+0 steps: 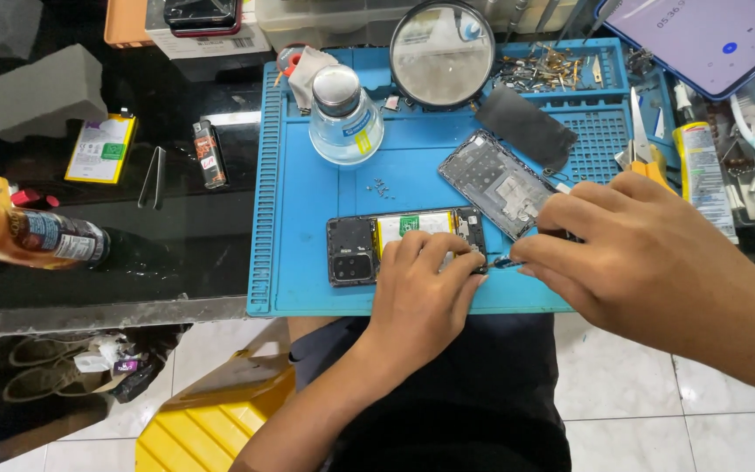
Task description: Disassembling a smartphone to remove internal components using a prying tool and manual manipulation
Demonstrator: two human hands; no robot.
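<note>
The opened phone [395, 245] lies near the front edge of the blue mat [308, 192]. Left hand [417, 293] — fingers pressed flat on the phone. Right hand [631, 253] — closed on a small tool [507, 261] touching the phone's right end.

A lit tablet screen [711, 39], pale violet, lies at the top right. A white-and-green rectangular packet [101, 149] lies flat on the dark desk [185, 253], left. A white barcode label [211, 42] sits top centre-left. A yellow-labelled tube [703, 170] lies at right.
</note>
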